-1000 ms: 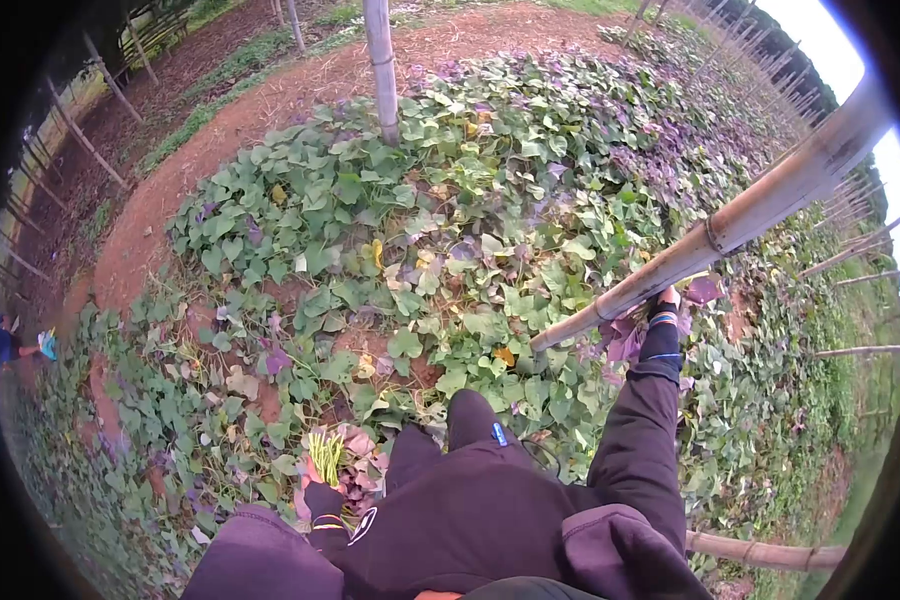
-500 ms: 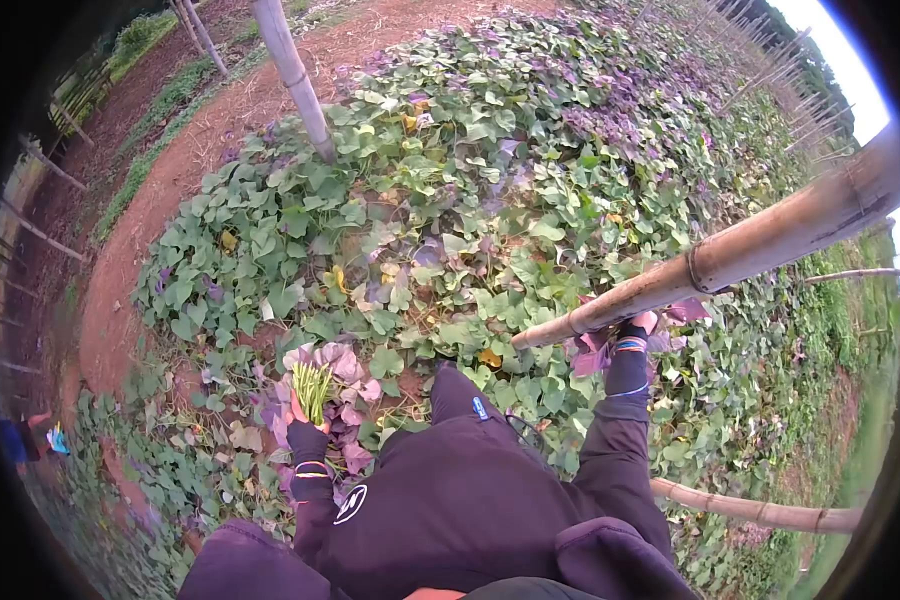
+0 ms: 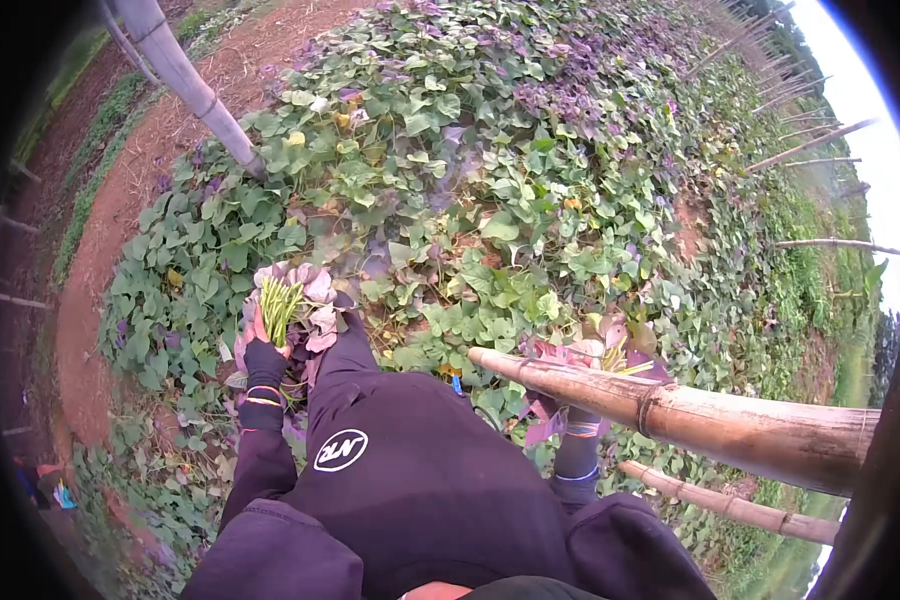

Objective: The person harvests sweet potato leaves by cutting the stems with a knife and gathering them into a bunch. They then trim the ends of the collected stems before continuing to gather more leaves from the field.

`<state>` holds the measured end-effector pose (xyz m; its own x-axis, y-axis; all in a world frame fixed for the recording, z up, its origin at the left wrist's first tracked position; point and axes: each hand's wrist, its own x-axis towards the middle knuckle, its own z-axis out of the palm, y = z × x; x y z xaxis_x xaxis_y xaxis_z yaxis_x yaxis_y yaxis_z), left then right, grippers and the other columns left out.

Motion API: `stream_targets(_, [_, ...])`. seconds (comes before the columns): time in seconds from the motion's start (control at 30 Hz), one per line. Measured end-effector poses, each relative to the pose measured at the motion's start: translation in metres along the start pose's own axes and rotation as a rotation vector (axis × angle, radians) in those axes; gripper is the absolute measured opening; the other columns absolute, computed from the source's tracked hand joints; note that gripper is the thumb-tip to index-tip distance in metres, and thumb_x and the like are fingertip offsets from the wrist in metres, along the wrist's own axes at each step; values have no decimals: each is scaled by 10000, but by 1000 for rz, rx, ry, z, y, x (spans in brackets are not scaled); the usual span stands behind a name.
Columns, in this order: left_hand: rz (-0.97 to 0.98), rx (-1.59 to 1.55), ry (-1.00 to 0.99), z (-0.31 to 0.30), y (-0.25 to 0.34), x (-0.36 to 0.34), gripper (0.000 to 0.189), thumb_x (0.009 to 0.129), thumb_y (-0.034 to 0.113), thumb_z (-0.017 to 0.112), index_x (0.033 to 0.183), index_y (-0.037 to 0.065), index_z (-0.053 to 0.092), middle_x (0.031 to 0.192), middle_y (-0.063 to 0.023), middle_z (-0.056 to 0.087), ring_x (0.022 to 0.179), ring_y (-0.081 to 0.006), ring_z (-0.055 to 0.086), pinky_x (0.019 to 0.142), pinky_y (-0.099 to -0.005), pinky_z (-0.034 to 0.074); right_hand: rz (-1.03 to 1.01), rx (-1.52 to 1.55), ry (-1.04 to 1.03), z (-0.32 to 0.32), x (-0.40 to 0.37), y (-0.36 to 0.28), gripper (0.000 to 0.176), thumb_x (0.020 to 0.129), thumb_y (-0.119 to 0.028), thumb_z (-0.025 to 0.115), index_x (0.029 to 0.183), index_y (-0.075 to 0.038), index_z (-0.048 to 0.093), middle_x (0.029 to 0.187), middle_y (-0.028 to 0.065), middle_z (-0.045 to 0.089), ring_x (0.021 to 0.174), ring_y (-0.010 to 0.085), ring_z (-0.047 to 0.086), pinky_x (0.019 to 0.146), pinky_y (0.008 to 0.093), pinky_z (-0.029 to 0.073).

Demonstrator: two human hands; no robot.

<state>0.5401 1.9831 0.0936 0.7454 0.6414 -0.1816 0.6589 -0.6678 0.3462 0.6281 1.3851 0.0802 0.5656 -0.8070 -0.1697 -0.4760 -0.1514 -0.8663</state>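
My left hand [image 3: 263, 352], in a dark fingerless glove, is closed around a bunch of sweet potato shoots [image 3: 280, 302]. Its pale green cut stems point up, with purplish-pink leaves around them. On the other side of my body, a thick bamboo pole [image 3: 730, 432] partly covers my right hand [image 3: 588, 350]. The fingers that show beyond the pole are closed on a smaller handful of sweet potato shoots [image 3: 620, 360], whose light stems stick out to the right. Green sweet potato vines [image 3: 470, 270] spread around both hands.
An upright bamboo post [image 3: 192, 90] stands at the front left. Another bamboo pole [image 3: 730, 505] lies low on my right. Bare reddish soil [image 3: 85, 330] runs along the left. More slanted poles [image 3: 810, 145] line the far right.
The view has shifted, and my body has turned. My right hand has come back from beyond the pole, now showing light stems with pinkish leaves. My left hand still grips its bunch.
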Motion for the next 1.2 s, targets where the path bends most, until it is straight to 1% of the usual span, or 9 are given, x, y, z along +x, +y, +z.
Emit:
stream_targets(0.5, [603, 192, -424, 51, 66, 411, 908, 509, 81, 636, 1302, 182, 206, 965, -204, 440, 855, -364, 499, 718, -433, 428, 388, -266, 725, -51, -83, 20, 310, 764, -295, 498, 771, 5, 575, 671, 96, 568, 604, 219, 542, 565, 319, 432])
stream_targets(0.6, [740, 82, -310, 53, 97, 473, 888, 513, 85, 629, 1296, 194, 224, 892, -178, 425, 791, -359, 491, 668, -419, 434, 552, -377, 799, -23, -145, 21, 317, 764, -293, 496, 756, 14, 576, 653, 98, 564, 592, 219, 538, 558, 320, 430])
stream_targets(0.67, [751, 32, -319, 47, 130, 502, 888, 511, 88, 625, 1297, 188, 224, 903, -175, 424, 813, -357, 484, 672, -425, 430, 682, -420, 703, -7, -170, 38, 323, 764, -291, 495, 745, 21, 576, 641, 100, 562, 584, 220, 535, 554, 321, 429])
stream_targets(0.73, [775, -46, -222, 53, 164, 526, 870, 512, 96, 629, 1287, 172, 240, 909, -185, 429, 831, -362, 480, 693, -423, 428, 816, -544, 484, 41, -211, 61, 370, 809, -314, 448, 787, 25, 594, 776, 182, 605, 737, 277, 586, 648, 358, 444])
stream_targets(0.8, [822, -110, -147, 60, 205, 539, 828, 544, 90, 597, 1281, 129, 224, 969, -200, 454, 784, -375, 513, 632, -421, 433, 898, -313, 431, 34, -223, 167, 227, 774, -229, 501, 748, -18, 580, 603, 106, 569, 445, 226, 495, 426, 346, 394])
stream_targets(0.87, [732, -132, -224, 70, 250, 545, 847, 535, 92, 617, 1280, 124, 216, 1005, -224, 479, 829, -386, 510, 654, -424, 433, 1007, -463, 221, 105, -244, 133, 220, 777, -227, 507, 754, -20, 580, 604, 103, 569, 458, 226, 502, 436, 348, 401])
stream_targets(0.97, [915, -226, -66, 86, 319, 537, 869, 524, 91, 616, 1288, 113, 202, 1011, -228, 487, 890, -385, 494, 730, -406, 424, 1041, -537, -52, 189, -227, 116, 211, 781, -224, 515, 764, -24, 580, 605, 97, 568, 479, 226, 513, 451, 351, 410])
stream_targets(1.17, [771, -507, -176, 158, 439, 516, 899, 502, 106, 601, 1298, 69, 185, 1134, -204, 424, 1004, -329, 450, 848, -342, 372, 1035, -383, -355, 295, -79, 58, 192, 789, -218, 531, 784, -31, 580, 608, 86, 568, 519, 225, 536, 481, 357, 429])
stream_targets(1.2, [629, -541, -306, 155, 460, 511, 909, 499, 93, 595, 1303, 72, 171, 1152, -186, 416, 1016, -300, 448, 851, -322, 367, 1059, -280, -376, 310, -51, 39, 189, 790, -217, 534, 787, -33, 579, 608, 85, 568, 526, 225, 540, 486, 359, 433])
